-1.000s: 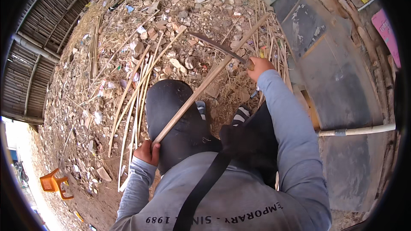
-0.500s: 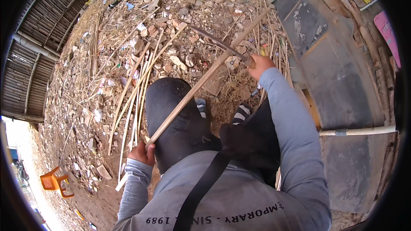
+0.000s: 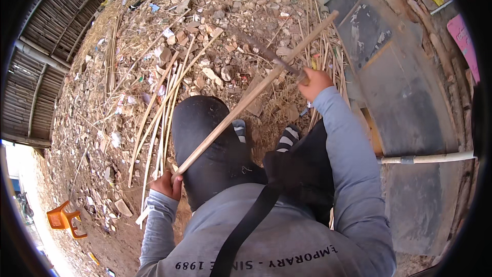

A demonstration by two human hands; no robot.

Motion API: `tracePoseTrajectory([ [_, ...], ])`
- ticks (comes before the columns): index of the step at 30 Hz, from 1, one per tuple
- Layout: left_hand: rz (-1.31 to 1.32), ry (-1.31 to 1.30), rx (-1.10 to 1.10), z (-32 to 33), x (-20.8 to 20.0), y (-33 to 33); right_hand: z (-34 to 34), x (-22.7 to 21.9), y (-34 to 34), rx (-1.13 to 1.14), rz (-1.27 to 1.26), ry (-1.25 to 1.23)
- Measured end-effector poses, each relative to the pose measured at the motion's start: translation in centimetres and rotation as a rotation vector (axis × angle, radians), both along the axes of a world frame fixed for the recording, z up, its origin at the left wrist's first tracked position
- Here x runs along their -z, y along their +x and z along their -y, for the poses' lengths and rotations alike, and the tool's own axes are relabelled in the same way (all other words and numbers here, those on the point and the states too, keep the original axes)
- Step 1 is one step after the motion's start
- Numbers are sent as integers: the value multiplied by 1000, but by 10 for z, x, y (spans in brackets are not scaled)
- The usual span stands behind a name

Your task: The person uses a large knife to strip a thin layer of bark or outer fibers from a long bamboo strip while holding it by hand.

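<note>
Left hand (image 3: 166,184): grasps near end of stick (image 3: 230,118), farther left than a second ago.
Stick: slants past right hand (image 3: 315,84), far end shifted rightward.
Knife (image 3: 271,55): crosses stick, left of right hand.
Right hand: clenched around knife handle.

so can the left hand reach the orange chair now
Probably not: the left hand holds one end of the wooden strip, and the orange chair stands off left, seemingly too far away.
</note>
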State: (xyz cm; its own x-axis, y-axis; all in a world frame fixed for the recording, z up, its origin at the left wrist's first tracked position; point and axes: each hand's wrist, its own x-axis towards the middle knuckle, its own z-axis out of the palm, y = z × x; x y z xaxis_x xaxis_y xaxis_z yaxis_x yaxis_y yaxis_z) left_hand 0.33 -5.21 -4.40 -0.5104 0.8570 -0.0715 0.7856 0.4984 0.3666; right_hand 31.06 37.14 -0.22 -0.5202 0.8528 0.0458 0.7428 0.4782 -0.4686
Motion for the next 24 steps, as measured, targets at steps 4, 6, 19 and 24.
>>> tracePoseTrajectory([
  [4,-3,14,3,-1,5,4,25,-9,-11,-315,141,146],
  [6,46,22,0,-6,2,5,-8,26,1,-99,10,-22],
  [19,445,-242,22,-16,-30,-18,12,25,-11,-198,48,-85],
  [24,503,-243,-21,-13,-34,-20,2,13,-19,-140,104,-65],
])
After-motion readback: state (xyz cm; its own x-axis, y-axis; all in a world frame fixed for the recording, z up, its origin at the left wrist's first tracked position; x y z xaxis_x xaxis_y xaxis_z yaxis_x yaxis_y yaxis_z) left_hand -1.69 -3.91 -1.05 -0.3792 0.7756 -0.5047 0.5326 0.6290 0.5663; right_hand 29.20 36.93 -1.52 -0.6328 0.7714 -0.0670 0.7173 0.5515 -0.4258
